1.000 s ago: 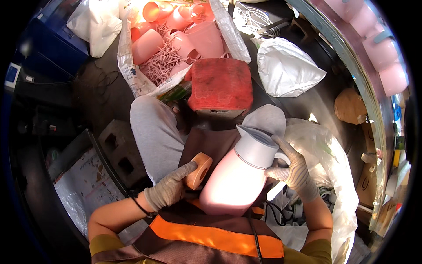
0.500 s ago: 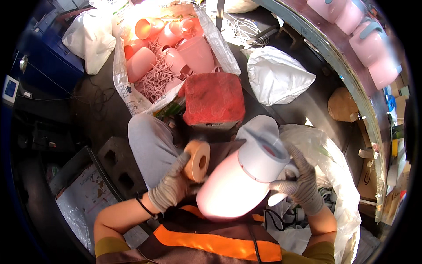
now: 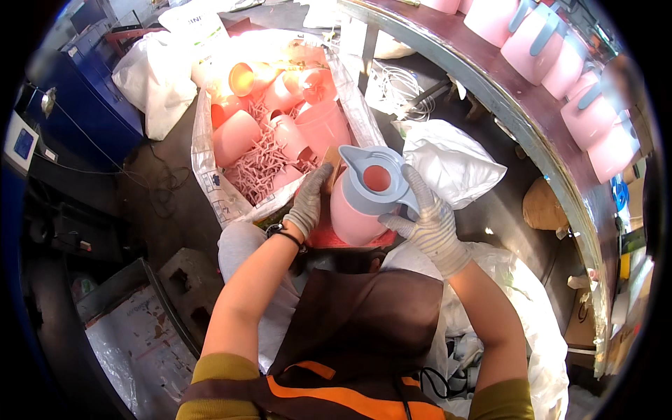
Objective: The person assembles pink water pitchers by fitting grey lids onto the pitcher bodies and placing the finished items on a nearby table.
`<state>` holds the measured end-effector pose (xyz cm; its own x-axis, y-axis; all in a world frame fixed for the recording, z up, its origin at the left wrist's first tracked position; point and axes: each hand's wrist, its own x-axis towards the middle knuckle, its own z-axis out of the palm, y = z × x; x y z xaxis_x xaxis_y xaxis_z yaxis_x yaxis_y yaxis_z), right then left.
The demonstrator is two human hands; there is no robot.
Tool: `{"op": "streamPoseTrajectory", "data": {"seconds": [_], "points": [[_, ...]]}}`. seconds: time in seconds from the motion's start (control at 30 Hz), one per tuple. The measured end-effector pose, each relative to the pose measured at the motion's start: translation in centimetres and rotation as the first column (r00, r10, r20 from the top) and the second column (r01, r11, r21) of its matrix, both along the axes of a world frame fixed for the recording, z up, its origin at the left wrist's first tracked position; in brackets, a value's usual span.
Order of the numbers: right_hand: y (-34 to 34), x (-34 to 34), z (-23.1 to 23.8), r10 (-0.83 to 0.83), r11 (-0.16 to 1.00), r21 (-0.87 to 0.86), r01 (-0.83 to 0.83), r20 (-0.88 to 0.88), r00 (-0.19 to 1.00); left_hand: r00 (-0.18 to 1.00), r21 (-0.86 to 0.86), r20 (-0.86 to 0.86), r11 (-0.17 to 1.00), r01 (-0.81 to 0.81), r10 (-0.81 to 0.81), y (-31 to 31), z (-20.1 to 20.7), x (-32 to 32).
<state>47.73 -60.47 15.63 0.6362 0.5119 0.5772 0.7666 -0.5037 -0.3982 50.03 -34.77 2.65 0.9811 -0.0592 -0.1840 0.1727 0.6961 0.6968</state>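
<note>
1. The pink jug [image 3: 353, 210] with its grey lid [image 3: 374, 183] stands upright over the person's lap, just in front of the brown apron [image 3: 364, 315], with its round mouth facing the camera.
2. The right hand [image 3: 427, 220], in a knit glove, is wrapped around the lid's rim and the jug's right side, fingers curled and pressing on it.
3. The left hand [image 3: 308, 203], also gloved, lies flat against the jug's left wall; a brown roll of tape [image 3: 330, 164] seems pinched under its fingers, though the jug hides most of it.
4. The jug looks like a stiff, smooth plastic shell, probably light for its bulk and a little slippery; the lid rim and the body's flanks look like the surest places to hold.
5. Beyond it, an open bag [image 3: 210, 182] holds more pink shells and plastic scraps.
6. Finished pink jugs stand along the curved workbench [image 3: 532, 133] at right, well apart.
</note>
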Motion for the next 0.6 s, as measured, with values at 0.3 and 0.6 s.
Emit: {"op": "streamPoseTrajectory", "data": {"seconds": [0.3,0.6], "points": [[-0.6,-0.5,-0.4,-0.062,0.995,0.053,0.086,-0.355,0.933,0.827,0.556,0.551,0.692,-0.460,0.107,3.6,14.3,-1.0],[-0.8,0.3,-0.2,-0.225,0.971,-0.172,0.165,-0.425,0.877,0.414,0.417,0.822,-0.081,-0.905,-0.391,-5.9,29.0,-4.3]]}}
